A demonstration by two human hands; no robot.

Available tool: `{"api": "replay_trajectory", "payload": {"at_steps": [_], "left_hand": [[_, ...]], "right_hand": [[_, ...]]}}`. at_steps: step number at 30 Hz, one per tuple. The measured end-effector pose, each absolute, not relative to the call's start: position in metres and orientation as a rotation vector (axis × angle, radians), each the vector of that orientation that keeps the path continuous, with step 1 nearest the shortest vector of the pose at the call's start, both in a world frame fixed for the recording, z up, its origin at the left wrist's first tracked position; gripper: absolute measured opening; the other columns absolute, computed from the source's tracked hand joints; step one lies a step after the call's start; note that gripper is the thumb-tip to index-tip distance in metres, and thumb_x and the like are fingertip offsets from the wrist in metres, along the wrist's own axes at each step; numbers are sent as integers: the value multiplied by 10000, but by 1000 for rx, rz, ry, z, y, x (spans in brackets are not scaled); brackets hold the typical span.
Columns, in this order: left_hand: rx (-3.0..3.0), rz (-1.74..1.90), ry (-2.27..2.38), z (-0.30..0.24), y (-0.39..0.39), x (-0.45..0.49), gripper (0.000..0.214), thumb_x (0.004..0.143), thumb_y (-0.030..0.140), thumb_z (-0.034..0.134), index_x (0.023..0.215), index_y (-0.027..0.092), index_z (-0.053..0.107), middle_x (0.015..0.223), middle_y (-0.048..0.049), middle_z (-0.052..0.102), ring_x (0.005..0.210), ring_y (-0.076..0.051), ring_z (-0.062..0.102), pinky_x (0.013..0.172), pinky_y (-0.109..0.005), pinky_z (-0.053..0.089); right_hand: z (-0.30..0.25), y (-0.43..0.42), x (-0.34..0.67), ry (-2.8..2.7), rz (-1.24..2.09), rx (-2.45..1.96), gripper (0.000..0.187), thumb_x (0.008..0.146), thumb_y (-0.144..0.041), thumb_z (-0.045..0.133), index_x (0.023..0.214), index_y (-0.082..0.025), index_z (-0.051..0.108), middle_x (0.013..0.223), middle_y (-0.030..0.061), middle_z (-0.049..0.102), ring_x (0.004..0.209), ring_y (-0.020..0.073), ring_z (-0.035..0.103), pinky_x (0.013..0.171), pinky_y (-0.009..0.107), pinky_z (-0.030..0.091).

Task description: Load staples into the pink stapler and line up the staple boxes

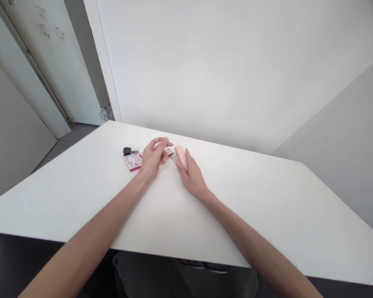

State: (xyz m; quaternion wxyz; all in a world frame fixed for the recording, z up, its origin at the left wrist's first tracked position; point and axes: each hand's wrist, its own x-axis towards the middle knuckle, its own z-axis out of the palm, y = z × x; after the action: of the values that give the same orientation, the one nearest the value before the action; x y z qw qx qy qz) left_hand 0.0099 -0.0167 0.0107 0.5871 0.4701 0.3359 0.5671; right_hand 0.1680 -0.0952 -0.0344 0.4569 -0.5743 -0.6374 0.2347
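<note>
My right hand (191,171) is closed around a pink stapler (180,156), tilted with its far end pointing up and away from me. Just left of it, my left hand (153,157) pinches a small silvery piece (168,143) between thumb and forefinger; it looks like a short strip of staples, though it is too small to be sure. Behind the left hand lies a red-and-white box (169,152), partly covered by the fingers. Another red-and-white box (132,162) rests left of that hand, with a small black stapler (129,151) at its far edge.
Both forearms reach across a white table (251,198). A white wall (224,70) rises behind its far edge. Past the left edge are grey floor and a pale panel (56,54); a dark chair (149,273) is below the near edge.
</note>
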Motion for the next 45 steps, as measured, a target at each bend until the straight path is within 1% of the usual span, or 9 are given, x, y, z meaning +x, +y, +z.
{"api": "replay_trajectory", "payload": {"at_steps": [3, 11, 17, 24, 27, 30, 34, 40, 45], "left_hand": [[1274, 1281, 773, 16, -25, 12, 467, 802, 576, 863, 1002, 225, 628, 861, 3, 750, 408, -41, 457, 401, -234, 283], [1453, 1110, 703, 16, -49, 27, 480, 825, 593, 841, 1043, 236, 606, 846, -10, 772, 441, -86, 541, 466, -260, 441], [1486, 1048, 691, 15, -44, 23, 487, 830, 557, 852, 1080, 238, 583, 805, -11, 768, 454, -100, 549, 490, -264, 447], [1547, 1079, 766, 15, -44, 22, 446, 905, 644, 739, 1050, 243, 606, 616, 30, 662, 479, -146, 569, 540, -287, 448], [1694, 1291, 1022, 7, -34, 17, 309, 1011, 555, 607, 1001, 246, 605, 839, -36, 744, 666, -192, 650, 712, -351, 506], [2059, 1393, 1316, -7, -16, 8, 103, 982, 337, 597, 1018, 246, 630, 1081, -103, 739, 1051, -314, 651, 984, -484, 473], [2365, 1264, 1463, -29, 4, -2, 378, 917, 286, 611, 1283, 192, 618, 1440, -200, 612, 1430, -435, 430, 1177, -607, 325], [2477, 924, 1483, -39, 8, -7, 594, 946, 456, 617, 1430, 119, 547, 1360, -256, 662, 1465, -480, 384, 1205, -649, 268], [2363, 1254, 1517, -24, 2, -6, 570, 957, 418, 633, 1446, 149, 514, 1415, -252, 591, 1383, -458, 456, 1157, -619, 338]], "right_hand": [[-34, -97, 164, -1484, 526, -1266, 716, 1051, -549, 563, 1683, -302, 338, 1712, 116, 405, 1573, 301, 400, 1274, 531, 363], [-20, -107, 162, -1457, 396, -1134, 335, 1031, -387, 612, 1353, -319, 679, 1408, 89, 653, 1274, 262, 624, 1144, 474, 498], [-19, -107, 163, -1425, 374, -1146, 251, 1041, -388, 604, 1252, -321, 721, 1259, 61, 709, 1120, 243, 645, 1059, 452, 521], [-20, -107, 164, -1365, 443, -1164, 250, 1025, -435, 627, 1212, -297, 719, 1253, 75, 730, 1155, 257, 663, 1065, 469, 536], [-21, -105, 164, -1287, 482, -1169, 253, 1009, -459, 648, 1182, -285, 712, 1273, 75, 725, 1168, 245, 676, 1030, 445, 564], [-24, -102, 165, -1251, 556, -1210, 280, 995, -489, 656, 1174, -280, 706, 1299, 77, 714, 1191, 241, 680, 1004, 428, 582], [-29, -98, 167, -1258, 658, -1223, 310, 983, -512, 663, 1188, -287, 721, 1382, 85, 675, 1292, 250, 649, 1037, 421, 583], [-32, -96, 169, -1244, 819, -1189, 335, 960, -521, 701, 1205, -294, 726, 1470, 77, 641, 1300, 261, 670, 1070, 431, 579], [-35, -93, 169, -1279, 898, -1148, 356, 983, -540, 666, 1228, -283, 699, 1479, 80, 667, 1301, 263, 688, 1126, 452, 538]]}}
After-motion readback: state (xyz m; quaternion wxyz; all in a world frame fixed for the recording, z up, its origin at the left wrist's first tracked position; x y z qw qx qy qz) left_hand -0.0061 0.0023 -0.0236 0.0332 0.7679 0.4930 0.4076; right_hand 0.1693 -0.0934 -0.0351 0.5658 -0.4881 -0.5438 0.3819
